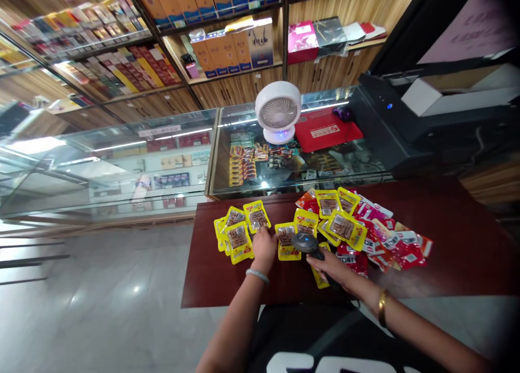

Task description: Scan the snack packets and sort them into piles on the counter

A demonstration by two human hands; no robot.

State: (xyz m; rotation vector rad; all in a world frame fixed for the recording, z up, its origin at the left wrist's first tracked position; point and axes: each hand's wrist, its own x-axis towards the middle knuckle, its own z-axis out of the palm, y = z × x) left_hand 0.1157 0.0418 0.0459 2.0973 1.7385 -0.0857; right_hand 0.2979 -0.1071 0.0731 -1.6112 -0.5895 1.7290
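My right hand (335,269) is wrapped round the handle of a dark handheld barcode scanner (305,243), its head over a yellow snack packet (286,237) on the dark red table. With closed fingers my left hand (265,249) grips the lower edge of another yellow snack packet (257,214), which has a clear window with brown food showing; the fingertips are partly hidden. Left of that hand lies a small pile of yellow packets (238,242). Beyond the scanner, more yellow packets (345,227) overlap a heap of red and pink packets (400,248).
The table (203,286) butts against a glass display counter (219,191). On the counter stand a white fan (278,113), a red mat (325,130) with a mouse (343,113), and a dark machine (402,129) at right. Stocked shelves (227,75) line the back.
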